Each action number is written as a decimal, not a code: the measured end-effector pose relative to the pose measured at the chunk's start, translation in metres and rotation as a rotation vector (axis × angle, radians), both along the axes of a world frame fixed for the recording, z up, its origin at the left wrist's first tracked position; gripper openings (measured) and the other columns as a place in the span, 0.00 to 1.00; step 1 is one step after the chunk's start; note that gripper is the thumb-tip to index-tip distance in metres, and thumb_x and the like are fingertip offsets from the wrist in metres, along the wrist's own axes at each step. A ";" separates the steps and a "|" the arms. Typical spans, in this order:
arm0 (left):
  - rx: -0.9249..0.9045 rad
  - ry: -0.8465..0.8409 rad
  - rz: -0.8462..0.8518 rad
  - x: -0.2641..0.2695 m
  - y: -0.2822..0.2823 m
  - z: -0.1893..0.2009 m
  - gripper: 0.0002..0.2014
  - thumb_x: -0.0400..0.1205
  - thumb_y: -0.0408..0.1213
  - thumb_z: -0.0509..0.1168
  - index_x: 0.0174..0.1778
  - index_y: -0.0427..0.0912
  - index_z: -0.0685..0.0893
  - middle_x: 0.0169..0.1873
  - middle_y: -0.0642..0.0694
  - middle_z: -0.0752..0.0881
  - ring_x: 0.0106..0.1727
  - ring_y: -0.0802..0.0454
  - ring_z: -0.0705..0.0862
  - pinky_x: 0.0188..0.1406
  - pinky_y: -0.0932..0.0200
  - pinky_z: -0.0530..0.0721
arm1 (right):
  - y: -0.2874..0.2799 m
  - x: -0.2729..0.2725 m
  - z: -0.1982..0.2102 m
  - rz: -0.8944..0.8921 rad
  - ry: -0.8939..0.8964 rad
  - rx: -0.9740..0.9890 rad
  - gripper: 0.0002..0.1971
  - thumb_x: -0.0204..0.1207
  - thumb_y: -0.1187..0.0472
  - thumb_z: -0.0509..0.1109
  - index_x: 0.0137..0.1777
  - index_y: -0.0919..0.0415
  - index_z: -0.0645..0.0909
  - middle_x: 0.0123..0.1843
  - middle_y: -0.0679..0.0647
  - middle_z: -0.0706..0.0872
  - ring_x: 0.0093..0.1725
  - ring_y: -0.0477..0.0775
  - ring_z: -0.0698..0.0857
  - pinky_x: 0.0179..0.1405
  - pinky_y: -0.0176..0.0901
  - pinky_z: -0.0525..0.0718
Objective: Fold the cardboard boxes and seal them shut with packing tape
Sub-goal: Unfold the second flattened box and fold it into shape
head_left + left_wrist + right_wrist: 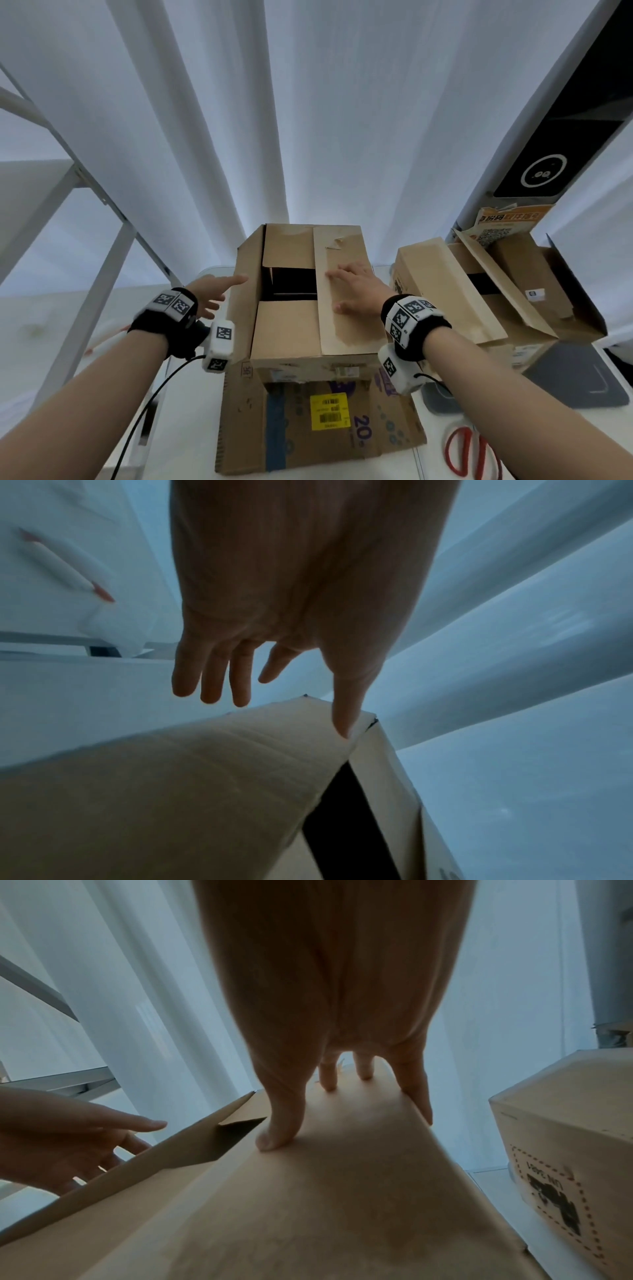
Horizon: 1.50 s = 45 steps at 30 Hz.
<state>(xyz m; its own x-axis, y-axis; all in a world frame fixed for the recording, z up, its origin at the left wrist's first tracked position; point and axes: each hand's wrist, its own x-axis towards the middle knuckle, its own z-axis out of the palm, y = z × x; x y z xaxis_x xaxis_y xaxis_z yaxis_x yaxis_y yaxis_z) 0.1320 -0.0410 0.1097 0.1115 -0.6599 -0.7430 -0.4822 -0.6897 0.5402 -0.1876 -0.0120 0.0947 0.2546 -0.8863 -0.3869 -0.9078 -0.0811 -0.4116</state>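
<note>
A brown cardboard box [291,329] stands on the white table, on top of a flattened printed box [318,421]. Its right top flap [346,301] lies folded down, and my right hand [356,289] presses flat on it with straight fingers [279,1131]. The left flap [243,294] stands upright. My left hand [214,291] is open just outside that flap, thumb [344,715] against its top edge. A dark gap shows between the inner flaps. No tape is in view.
A second cardboard box [479,284] with loose flaps stands at the right, with a printed package [507,222] behind it. Red-handled scissors [469,448] lie at the front right beside a grey pad [582,377]. White curtains hang behind; a metal shelf frame [85,240] stands left.
</note>
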 end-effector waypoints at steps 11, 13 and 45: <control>0.071 -0.007 -0.033 0.019 0.032 -0.012 0.42 0.70 0.58 0.78 0.72 0.33 0.75 0.57 0.38 0.85 0.56 0.42 0.85 0.53 0.48 0.84 | 0.004 -0.001 -0.001 -0.009 0.053 0.010 0.39 0.78 0.49 0.74 0.85 0.40 0.57 0.87 0.46 0.53 0.88 0.58 0.44 0.83 0.71 0.59; -0.018 -0.084 -0.068 0.029 0.029 0.006 0.31 0.75 0.48 0.78 0.66 0.31 0.80 0.52 0.38 0.87 0.51 0.43 0.87 0.49 0.50 0.87 | 0.000 0.000 0.000 -0.007 0.069 0.016 0.40 0.77 0.48 0.75 0.85 0.40 0.57 0.87 0.46 0.53 0.88 0.57 0.44 0.81 0.72 0.60; -0.091 -0.750 -0.767 -0.192 0.027 0.009 0.70 0.55 0.88 0.53 0.80 0.33 0.67 0.79 0.24 0.65 0.78 0.22 0.66 0.74 0.31 0.70 | 0.004 -0.028 0.003 -0.162 -0.400 0.098 0.40 0.71 0.86 0.51 0.83 0.59 0.68 0.87 0.51 0.61 0.87 0.50 0.55 0.74 0.27 0.46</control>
